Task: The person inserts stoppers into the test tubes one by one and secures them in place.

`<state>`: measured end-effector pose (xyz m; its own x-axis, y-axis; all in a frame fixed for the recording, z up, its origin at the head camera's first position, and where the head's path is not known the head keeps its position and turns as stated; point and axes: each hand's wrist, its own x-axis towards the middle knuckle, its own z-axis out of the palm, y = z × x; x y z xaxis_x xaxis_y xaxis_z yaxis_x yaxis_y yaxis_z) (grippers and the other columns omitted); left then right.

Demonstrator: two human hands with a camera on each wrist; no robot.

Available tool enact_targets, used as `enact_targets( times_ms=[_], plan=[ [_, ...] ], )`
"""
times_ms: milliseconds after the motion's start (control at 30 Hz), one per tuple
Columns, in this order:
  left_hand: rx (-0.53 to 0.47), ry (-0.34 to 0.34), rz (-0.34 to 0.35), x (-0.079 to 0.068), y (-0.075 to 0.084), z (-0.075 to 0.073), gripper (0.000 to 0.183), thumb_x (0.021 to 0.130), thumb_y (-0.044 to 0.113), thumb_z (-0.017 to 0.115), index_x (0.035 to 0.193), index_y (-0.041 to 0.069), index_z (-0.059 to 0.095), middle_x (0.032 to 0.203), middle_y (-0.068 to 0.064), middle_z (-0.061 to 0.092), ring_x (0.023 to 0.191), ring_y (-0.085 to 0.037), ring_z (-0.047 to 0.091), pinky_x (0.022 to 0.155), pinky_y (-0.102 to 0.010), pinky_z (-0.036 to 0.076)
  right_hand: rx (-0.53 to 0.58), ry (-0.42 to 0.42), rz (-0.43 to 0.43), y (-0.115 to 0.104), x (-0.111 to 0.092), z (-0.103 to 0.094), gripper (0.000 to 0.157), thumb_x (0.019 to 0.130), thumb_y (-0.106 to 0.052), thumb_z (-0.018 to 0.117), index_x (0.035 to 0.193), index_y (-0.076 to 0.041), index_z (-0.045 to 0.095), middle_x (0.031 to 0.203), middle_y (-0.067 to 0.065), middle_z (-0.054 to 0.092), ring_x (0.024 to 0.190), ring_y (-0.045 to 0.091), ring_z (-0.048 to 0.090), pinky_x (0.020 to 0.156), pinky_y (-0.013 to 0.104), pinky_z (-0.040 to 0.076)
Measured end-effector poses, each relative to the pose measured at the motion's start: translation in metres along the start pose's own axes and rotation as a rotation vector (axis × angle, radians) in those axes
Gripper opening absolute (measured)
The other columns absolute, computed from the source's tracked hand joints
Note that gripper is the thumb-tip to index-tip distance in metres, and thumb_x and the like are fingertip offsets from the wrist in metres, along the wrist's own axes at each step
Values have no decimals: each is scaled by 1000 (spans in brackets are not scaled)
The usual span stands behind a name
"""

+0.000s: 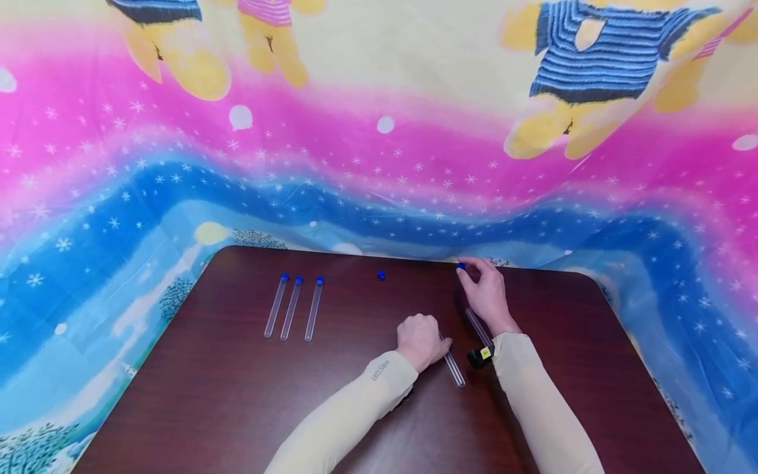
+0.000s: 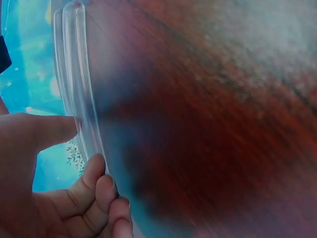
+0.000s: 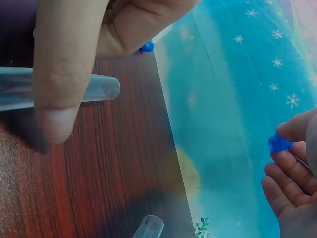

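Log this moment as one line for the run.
left hand: grips clear slender tube | right hand: pinches small blue cap | dark brown table: three blue-capped clear tubes, loose blue cap

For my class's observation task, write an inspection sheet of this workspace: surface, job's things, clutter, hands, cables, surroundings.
Surface: dark brown table, wood-grained.
Job's things: three blue-capped tubes lying on the table's left; loose blue cap lying apart; second uncapped tube near the right wrist, partly hidden.
Clutter: nothing seen.
Hands: left hand grips an uncapped tube; right hand pinches a blue cap.
Cables: nothing seen.
Surroundings: printed cloth behind, with snowflakes.
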<state>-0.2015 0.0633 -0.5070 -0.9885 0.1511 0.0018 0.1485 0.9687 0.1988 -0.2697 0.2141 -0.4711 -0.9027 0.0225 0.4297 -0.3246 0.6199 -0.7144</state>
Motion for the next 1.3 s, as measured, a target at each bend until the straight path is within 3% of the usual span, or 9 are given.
enact_targets(
  times_ms=[533, 1033, 1300],
  plan=[
    [-4, -4, -18, -4, 4, 1, 39, 79, 50, 75, 79, 11, 74, 79, -7, 71, 71, -25, 68, 56, -36, 54, -3, 13, -4, 7, -2, -1, 26, 98, -11, 69, 122, -2, 71, 106, 14, 66, 94, 29, 65, 83, 46, 51],
    [-118, 11, 20, 3, -10, -19, 39, 83, 47, 73, 66, 14, 63, 67, -3, 62, 64, -25, 65, 56, -38, 54, 17, 16, 12, 10, -2, -4, 26, 99, -11, 68, 123, -2, 71, 107, 15, 65, 96, 30, 64, 85, 47, 52],
    [-205, 102, 50, 3, -22, -32, 27, 86, 33, 73, 94, 9, 62, 76, -7, 67, 68, -28, 68, 58, -40, 54, 4, 10, 57, 12, -4, -7, 28, 101, -15, 66, 126, -6, 70, 113, 14, 65, 100, 29, 63, 87, 46, 51]
  ],
)
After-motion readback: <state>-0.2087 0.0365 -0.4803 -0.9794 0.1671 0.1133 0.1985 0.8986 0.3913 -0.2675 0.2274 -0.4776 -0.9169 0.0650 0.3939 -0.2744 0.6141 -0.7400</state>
